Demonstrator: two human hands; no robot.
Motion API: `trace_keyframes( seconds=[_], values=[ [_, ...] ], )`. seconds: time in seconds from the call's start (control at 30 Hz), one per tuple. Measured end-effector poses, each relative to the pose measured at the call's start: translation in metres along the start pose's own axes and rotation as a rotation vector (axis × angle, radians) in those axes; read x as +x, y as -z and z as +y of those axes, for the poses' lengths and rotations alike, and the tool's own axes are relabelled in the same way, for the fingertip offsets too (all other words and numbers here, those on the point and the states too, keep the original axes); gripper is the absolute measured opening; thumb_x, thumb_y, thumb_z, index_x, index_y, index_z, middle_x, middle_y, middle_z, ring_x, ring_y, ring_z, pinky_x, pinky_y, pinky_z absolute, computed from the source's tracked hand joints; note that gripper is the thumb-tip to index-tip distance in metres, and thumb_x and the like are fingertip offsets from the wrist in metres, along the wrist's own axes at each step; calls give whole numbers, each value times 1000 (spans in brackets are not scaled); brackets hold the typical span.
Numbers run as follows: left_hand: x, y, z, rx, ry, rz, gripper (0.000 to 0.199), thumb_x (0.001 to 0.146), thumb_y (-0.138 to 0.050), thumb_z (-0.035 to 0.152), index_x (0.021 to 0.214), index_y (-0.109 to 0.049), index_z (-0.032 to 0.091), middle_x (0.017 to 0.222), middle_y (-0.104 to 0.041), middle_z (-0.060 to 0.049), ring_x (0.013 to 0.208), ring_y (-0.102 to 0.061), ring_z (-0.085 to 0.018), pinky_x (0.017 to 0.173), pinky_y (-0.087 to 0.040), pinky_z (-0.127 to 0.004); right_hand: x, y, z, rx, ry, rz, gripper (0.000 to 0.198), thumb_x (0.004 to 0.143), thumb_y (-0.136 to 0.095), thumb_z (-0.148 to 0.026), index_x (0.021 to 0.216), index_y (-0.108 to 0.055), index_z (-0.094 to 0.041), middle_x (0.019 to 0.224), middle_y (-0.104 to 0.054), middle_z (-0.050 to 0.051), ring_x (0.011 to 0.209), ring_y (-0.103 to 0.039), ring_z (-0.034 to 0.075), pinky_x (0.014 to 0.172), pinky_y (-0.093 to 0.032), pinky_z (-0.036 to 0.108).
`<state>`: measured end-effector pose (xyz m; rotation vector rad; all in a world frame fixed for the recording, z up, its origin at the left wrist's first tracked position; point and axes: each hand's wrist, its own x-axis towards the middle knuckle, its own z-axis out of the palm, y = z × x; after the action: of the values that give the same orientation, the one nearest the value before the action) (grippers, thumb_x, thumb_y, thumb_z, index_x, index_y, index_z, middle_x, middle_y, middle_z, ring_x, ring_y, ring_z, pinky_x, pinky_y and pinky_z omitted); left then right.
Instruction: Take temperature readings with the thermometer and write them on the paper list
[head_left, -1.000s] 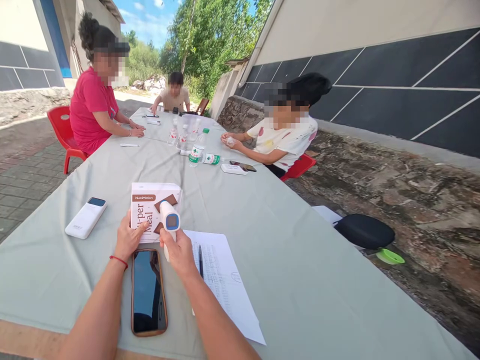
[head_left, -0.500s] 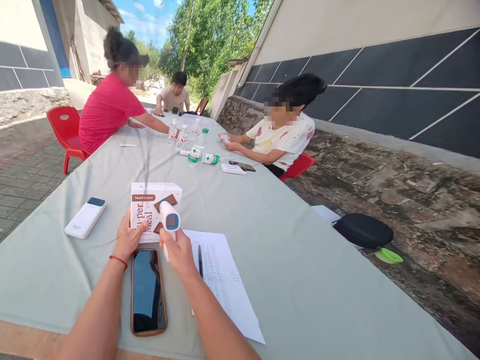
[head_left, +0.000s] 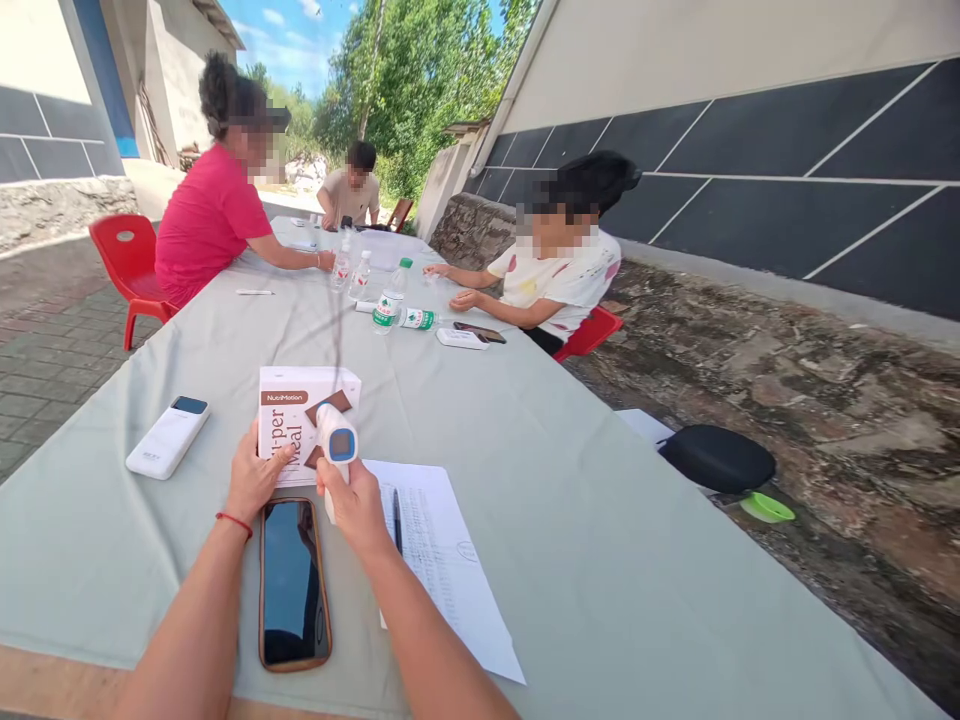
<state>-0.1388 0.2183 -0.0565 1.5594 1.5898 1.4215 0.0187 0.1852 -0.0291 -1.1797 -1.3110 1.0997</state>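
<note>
My right hand (head_left: 357, 505) grips the handle of a white infrared thermometer (head_left: 335, 443) with a blue screen, aimed at a white and brown box (head_left: 294, 412) lying on the grey-green tablecloth (head_left: 585, 520). My left hand (head_left: 253, 478), with a red cord on the wrist, rests on the box's near left corner. A black phone (head_left: 294, 582) lies face up just in front of both hands. A printed sheet (head_left: 442, 560) with a pen (head_left: 397, 520) on it lies to the right of my right hand.
A white power bank (head_left: 166, 437) lies to the left. Water bottles (head_left: 390, 296), phones and papers sit mid-table. Three people sit at the far end on red chairs (head_left: 127, 262). A black case (head_left: 716, 458) and a green lid (head_left: 766, 508) lie off the table's right edge.
My hands, the thermometer and the box have stayed put. The person in red leaned forward and reached an arm over the table toward the bottles. The view shifted slightly.
</note>
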Motion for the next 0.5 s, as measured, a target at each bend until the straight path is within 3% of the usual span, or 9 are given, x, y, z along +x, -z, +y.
trace_keyframes(
  seconds=[0.5],
  values=[
    [-1, 0, 1, 13, -2, -1, 49, 77, -61, 57, 107, -62, 18, 99, -70, -8, 87, -64, -24, 79, -51, -37, -1, 1, -8, -6, -5, 19, 32, 76, -52, -50, 65, -52, -21, 57, -53, -2, 57, -50, 14, 58, -42, 27]
  ],
)
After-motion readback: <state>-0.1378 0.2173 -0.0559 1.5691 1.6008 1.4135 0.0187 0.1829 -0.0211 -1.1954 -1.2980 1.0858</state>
